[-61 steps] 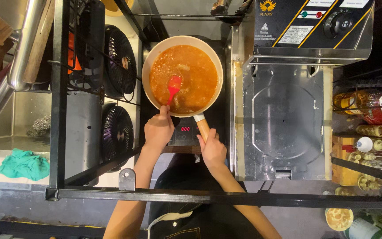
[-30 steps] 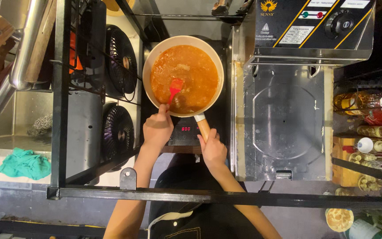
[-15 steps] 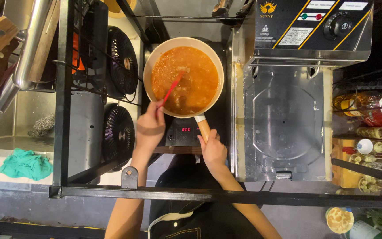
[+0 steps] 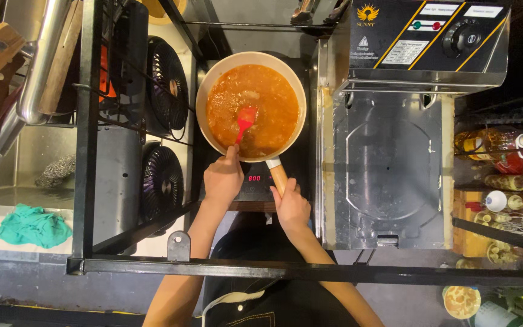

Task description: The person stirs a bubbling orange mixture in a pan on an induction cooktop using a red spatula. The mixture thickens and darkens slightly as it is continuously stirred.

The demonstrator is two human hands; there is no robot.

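The pan [image 4: 250, 112] of orange sauce [image 4: 267, 103] sits on the cooktop [image 4: 255, 181]. The right hand [image 4: 292, 209], at five o'clock of the pan, is closed round the wooden handle [image 4: 278, 177] to steady it, while the left hand [image 4: 224, 178] grips the red spatula [image 4: 244, 121], its blade dipped mid-sauce for stirring.

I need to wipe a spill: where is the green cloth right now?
In the head view, the green cloth lies crumpled at the far left on the pale counter, below the steel scourer and left of the black frame post.
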